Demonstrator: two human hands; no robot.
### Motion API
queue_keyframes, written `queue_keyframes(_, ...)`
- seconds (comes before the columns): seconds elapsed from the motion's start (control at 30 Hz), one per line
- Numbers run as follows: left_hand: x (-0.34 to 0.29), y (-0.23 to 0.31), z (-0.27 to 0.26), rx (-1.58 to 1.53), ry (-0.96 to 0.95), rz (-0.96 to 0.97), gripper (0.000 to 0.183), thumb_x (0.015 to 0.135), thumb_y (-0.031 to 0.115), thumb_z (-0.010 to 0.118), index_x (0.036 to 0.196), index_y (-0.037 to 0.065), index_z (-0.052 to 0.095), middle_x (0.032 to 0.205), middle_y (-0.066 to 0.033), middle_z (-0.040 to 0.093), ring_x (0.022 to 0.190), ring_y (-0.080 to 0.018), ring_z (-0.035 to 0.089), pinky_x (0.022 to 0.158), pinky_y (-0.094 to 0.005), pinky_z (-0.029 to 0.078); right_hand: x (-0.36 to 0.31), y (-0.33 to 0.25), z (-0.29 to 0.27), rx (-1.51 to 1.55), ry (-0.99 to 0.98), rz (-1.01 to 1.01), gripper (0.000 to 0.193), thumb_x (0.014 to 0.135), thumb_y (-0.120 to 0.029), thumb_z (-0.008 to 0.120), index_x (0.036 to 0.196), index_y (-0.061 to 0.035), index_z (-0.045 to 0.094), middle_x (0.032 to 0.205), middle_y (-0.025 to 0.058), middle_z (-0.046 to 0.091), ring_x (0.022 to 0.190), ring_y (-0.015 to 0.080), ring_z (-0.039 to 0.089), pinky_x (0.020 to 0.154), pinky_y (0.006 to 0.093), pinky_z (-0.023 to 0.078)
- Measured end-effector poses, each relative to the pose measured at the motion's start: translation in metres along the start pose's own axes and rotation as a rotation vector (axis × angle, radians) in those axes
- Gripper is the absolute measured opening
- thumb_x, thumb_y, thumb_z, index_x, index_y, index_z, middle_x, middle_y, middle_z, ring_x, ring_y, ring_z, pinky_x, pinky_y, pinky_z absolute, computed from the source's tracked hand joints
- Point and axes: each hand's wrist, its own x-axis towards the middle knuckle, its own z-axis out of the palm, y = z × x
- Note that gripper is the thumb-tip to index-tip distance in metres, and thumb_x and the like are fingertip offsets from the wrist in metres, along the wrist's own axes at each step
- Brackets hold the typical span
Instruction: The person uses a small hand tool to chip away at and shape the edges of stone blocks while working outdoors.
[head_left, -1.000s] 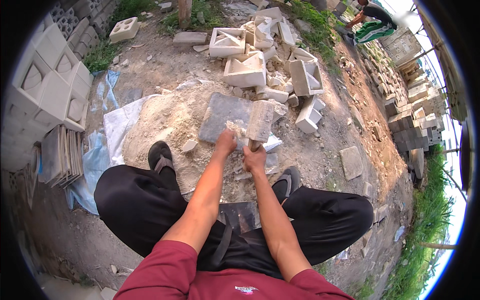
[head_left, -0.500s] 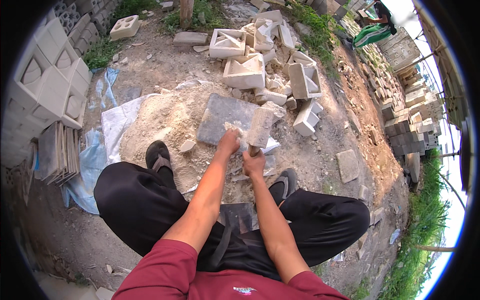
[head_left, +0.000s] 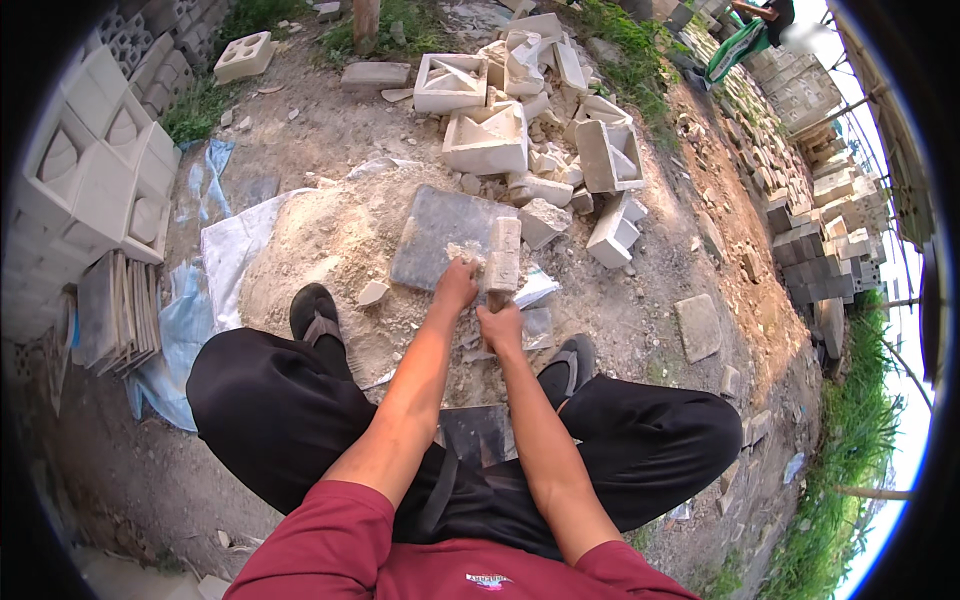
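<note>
My right hand (head_left: pixel 500 329) is wrapped round the short handle of a hammer with a pale, dust-covered, block-like head (head_left: pixel 503 256). The head stands over the right edge of a dark square slab (head_left: pixel 420 240). My left hand (head_left: pixel 456 286) reaches to the slab's near edge, just left of the hammer. Its fingers are curled down at some pale crumbled pieces (head_left: pixel 463 252), and what they grip, if anything, is too small to make out. Around the slab's left side spreads a heap of pale rubble and dust (head_left: pixel 330 245), partly over a white sheet (head_left: pixel 237 250).
Broken pale blocks (head_left: pixel 487 138) lie piled beyond the slab. Patterned blocks (head_left: pixel 105 160) are stacked at left, above thin boards (head_left: pixel 120 310) and a blue sheet (head_left: pixel 175 350). A flat stone (head_left: pixel 697 328) lies at right. Far right, another person in green trousers (head_left: pixel 735 52) is partly visible.
The hammer head has swung left and down, from tilted right to nearly upright beside my left hand. My right hand moved slightly left; my left hand stays nearly in place.
</note>
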Motion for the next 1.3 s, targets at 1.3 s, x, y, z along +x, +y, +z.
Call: queue_keyframes(1.3,0.019,0.012,-0.001,-0.190,0.120,0.089,0.022,0.075,0.017,0.069,0.092,0.005,0.063,0.096,-0.0161,0.065,0.089,-0.0331,0.062,0.078,-0.0415,0.049,0.006,-0.002,-0.027,0.034,-0.146,0.265,0.037,0.068,-0.027,0.071,0.086,0.0053,0.064,0.064,0.0132,0.065,0.055,0.0231,0.065,0.056,0.0355,0.051)
